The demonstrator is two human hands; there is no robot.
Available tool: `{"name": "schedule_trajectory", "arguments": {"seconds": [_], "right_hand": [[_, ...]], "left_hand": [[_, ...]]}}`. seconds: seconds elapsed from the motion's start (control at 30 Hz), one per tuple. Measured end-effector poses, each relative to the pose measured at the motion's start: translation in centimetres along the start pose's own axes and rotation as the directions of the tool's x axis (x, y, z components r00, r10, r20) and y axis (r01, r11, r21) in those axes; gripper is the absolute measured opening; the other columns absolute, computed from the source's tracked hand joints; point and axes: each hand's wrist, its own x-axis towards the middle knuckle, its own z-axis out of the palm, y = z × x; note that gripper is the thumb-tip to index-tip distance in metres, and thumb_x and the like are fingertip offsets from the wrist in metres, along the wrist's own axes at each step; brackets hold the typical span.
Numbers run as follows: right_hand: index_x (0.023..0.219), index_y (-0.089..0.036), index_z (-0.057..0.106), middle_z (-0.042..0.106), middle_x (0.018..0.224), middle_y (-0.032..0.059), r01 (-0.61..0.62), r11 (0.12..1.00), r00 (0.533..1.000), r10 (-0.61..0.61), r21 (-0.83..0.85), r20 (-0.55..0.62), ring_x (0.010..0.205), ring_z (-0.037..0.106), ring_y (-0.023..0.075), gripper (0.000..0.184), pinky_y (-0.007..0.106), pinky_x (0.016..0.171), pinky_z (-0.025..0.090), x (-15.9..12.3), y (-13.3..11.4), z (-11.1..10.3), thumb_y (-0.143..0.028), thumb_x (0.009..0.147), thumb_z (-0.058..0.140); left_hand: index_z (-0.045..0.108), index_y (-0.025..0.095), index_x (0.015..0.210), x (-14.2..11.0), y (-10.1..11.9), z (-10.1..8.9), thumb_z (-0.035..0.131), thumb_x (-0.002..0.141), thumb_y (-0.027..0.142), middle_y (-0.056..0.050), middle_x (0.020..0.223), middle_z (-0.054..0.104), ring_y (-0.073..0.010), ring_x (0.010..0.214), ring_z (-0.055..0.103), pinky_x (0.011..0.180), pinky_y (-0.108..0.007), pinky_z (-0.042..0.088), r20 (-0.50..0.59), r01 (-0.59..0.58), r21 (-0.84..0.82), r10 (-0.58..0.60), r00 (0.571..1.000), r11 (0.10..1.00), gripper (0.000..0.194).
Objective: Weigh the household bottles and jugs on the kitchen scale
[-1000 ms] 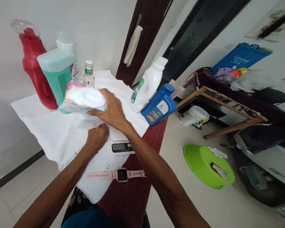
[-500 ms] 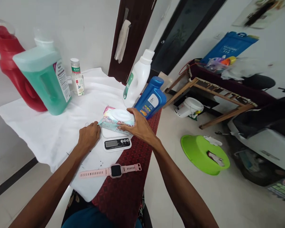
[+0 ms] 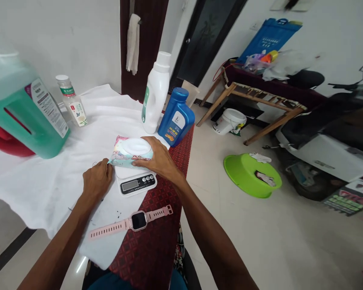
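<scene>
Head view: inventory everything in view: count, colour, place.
wipes pack: one, pastel, over scale
digital scale: one, white, on cloth
smartwatch: one, pink, near side
cloth: one, white, on table
table cover: one, dark red, under cloth
green-filled jug: one, left
red bottle: one, behind jug
small bottle: one, clear, beside jug
handled bottle: one, white, far side
blue bottle: one, beside it
towel: one, whitish, hanging
wooden stand: one, brown, right
bucket: one, white, floor
basin: one, green, floor
gloves: two, whitish, on basin
scooter: one, pale and black, right
left hand: one, beside scale
right hand: one, gripping pack
</scene>
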Motion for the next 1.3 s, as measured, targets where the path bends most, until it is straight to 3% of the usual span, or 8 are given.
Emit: {"name": "schedule_trajectory", "arguments": {"seconds": [0.2, 0.47, 0.63, 0.77, 0.93, 1.07, 1.2, 1.3], "right_hand": [[0.131, -0.022, 0.068, 0.074, 0.133, 0.0127, 0.033, 0.999, 0.979, -0.03, 0.014, -0.203, 0.124, 0.068, 0.0322, 0.073, 0.055, 0.111, 0.053, -1.4, 0.7, 0.6, -0.048, 0.069, 0.097], [0.125, -0.021, 0.068, 0.074, 0.127, 0.0153, -0.212, 0.967, 0.833, 0.105, -0.138, -0.543, 0.12, 0.067, 0.0369, 0.065, 0.059, 0.106, 0.054, -3.1, 5.2, -2.9, -0.046, 0.071, 0.095], [0.126, -0.019, 0.064, 0.071, 0.126, 0.0187, -0.377, 0.907, 0.775, 0.198, -0.188, -0.601, 0.121, 0.062, 0.0394, 0.06, 0.063, 0.102, 0.053, -2.4, 8.8, -1.1, -0.048, 0.078, 0.087], [0.138, -0.017, 0.059, 0.063, 0.138, 0.0246, -0.362, 0.902, 0.747, 0.131, -0.233, -0.652, 0.133, 0.054, 0.0455, 0.066, 0.074, 0.107, 0.044, -2.7, 7.6, 0.3, -0.054, 0.087, 0.079], [0.128, -0.023, 0.067, 0.066, 0.137, 0.0188, -0.071, 0.971, 0.855, -0.058, -0.228, -0.515, 0.135, 0.054, 0.0417, 0.041, 0.07, 0.115, 0.04, -1.7, 2.0, 1.2, -0.047, 0.096, 0.071], [0.111, -0.026, 0.07, 0.072, 0.117, 0.0109, 0.171, 0.98, 0.912, -0.197, -0.104, -0.361, 0.118, 0.062, 0.0336, 0.016, 0.06, 0.112, 0.048, 3.2, -2.1, 2.9, -0.035, 0.099, 0.066], [0.115, -0.022, 0.067, 0.07, 0.125, 0.0119, 0.242, 0.969, 0.959, -0.246, -0.042, -0.142, 0.122, 0.061, 0.0315, 0.025, 0.054, 0.113, 0.048, 10.7, -5.3, 6.0, -0.03, 0.093, 0.076], [0.127, -0.019, 0.062, 0.066, 0.138, 0.0146, 0.187, 0.982, 0.982, -0.186, 0.03, -0.045, 0.131, 0.059, 0.0321, 0.044, 0.053, 0.115, 0.048, 16.0, -7.3, 8.8, -0.031, 0.089, 0.08]], "left_hand": [[0.065, 0.018, 0.114, 0.0, 0.2, -0.3, 0.032, 0.109, 0.034, -0.014, 0.103, 0.077, -0.0309, 0.1, 0.074, 0.063, -0.033, 0.03, 0.006, 0.003, 0.013, -0.003, 1.0, 1.0, 0.037], [0.065, 0.018, 0.112, 0.0, 0.5, -0.5, 0.031, 0.11, 0.035, -0.013, 0.099, 0.076, -0.0288, 0.096, 0.072, 0.062, -0.032, 0.027, 0.021, 0.007, 0.047, -0.008, 1.0, 0.999, 0.038], [0.065, 0.019, 0.112, 0.1, 0.6, -0.6, 0.032, 0.11, 0.035, -0.012, 0.099, 0.077, -0.028, 0.095, 0.072, 0.064, -0.031, 0.03, 0.016, 0.008, 0.047, -0.008, 1.0, 0.999, 0.037], [0.065, 0.019, 0.114, 0.2, 0.3, -0.1, 0.031, 0.111, 0.035, -0.013, 0.104, 0.078, -0.029, 0.098, 0.073, 0.067, -0.032, 0.035, -0.001, 0.015, 0.038, -0.015, 1.0, 0.999, 0.038], [0.065, 0.019, 0.114, 0.0, 0.3, 0.5, 0.032, 0.111, 0.034, -0.014, 0.109, 0.077, -0.0294, 0.103, 0.073, 0.073, -0.034, 0.041, -0.006, -0.006, -0.002, 0.006, 1.0, 1.0, 0.037], [0.066, 0.019, 0.111, -0.1, 0.2, 0.0, 0.032, 0.11, 0.032, -0.014, 0.108, 0.077, -0.0291, 0.104, 0.073, 0.076, -0.035, 0.043, 0.006, 0.014, -0.055, -0.013, 1.0, 0.998, 0.036], [0.068, 0.02, 0.094, 2.0, -2.0, -2.1, 0.04, 0.105, 0.027, -0.008, 0.091, 0.077, -0.0223, 0.083, 0.071, 0.075, -0.031, 0.046, 0.181, -0.085, -0.297, 0.143, 0.973, 0.951, 0.03], [0.067, 0.02, 0.087, 5.0, -4.6, -3.8, 0.039, 0.101, 0.023, -0.003, 0.078, 0.072, -0.0191, 0.07, 0.066, 0.071, -0.03, 0.045, 0.063, -0.091, -0.464, 0.136, 0.989, 0.881, 0.032]]}}
